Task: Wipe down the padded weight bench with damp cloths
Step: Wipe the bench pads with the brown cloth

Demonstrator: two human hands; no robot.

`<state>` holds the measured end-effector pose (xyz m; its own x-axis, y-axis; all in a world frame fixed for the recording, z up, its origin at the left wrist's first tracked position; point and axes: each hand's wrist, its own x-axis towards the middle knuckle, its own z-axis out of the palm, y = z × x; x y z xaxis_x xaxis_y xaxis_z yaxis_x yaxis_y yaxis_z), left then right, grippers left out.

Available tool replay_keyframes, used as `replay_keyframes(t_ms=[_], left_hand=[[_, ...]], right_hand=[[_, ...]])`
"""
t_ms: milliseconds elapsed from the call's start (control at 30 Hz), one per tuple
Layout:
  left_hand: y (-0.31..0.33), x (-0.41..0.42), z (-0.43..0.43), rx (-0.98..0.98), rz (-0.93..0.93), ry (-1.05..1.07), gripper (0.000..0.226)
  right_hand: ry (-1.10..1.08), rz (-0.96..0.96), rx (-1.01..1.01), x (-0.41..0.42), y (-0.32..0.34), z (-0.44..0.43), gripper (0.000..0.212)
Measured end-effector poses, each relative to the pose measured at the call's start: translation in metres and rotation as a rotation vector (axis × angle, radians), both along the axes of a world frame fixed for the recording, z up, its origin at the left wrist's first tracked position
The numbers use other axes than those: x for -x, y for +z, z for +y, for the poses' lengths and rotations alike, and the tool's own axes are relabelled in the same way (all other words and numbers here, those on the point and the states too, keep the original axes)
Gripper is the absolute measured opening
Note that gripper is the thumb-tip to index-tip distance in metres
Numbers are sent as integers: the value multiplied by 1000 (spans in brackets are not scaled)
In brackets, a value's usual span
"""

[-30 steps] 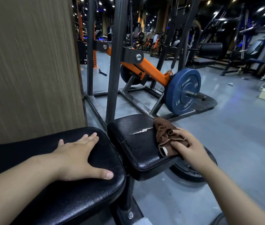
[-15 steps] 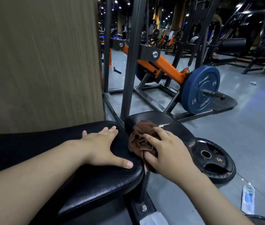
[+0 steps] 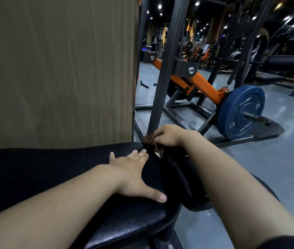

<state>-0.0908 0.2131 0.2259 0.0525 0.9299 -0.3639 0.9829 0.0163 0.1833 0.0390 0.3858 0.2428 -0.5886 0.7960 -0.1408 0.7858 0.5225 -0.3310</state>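
Long pad [image 3: 52, 177]: black, set against the wood-grain panel [image 3: 58, 69]. No wet streaks could be read on it, so whether it had been wiped could not be told.
Left hand [image 3: 133, 175]: lay flat near the pad's end, fingers straight and spread, holding nothing. It looked like a brace.
Cloth [image 3: 151, 142]: brown and bunched at the far end of the gap between the two pads, by the foot of the steel upright [image 3: 162, 78].
Right hand [image 3: 167, 136]: fingers curled over the cloth, gripping it.
Seat pad [image 3: 178, 177]: dark and mostly hidden by the right forearm.
Progress: judged midway. The seam was being worked, the long pad probably remained, and only one cloth showed.
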Motion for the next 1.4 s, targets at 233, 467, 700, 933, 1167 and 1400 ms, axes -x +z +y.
replay_keyframes(t_ms=[233,467,700,933,1167,1400], left_hand=[[-1,1,-1,14,-24,-5,138],[0,1,-2,7,-15,2,136],[3,-2,-3,4,-5,12,138],[1,-3,-2,2,6,14,140],[12,-9,-13,-46,91,5,133],[1,4,-51,-196,73,34,106]], right_hand=[[-209,147,62,-71,2,32,24],[-347,354,107,-153,-11,26,38],[-307,865,226,-212,-47,-52,35],[-252,808,-178,-192,-69,-127,25],[-252,118,-342,-121,-54,-166,70],[-349,38,-237,-68,-32,-159,51]])
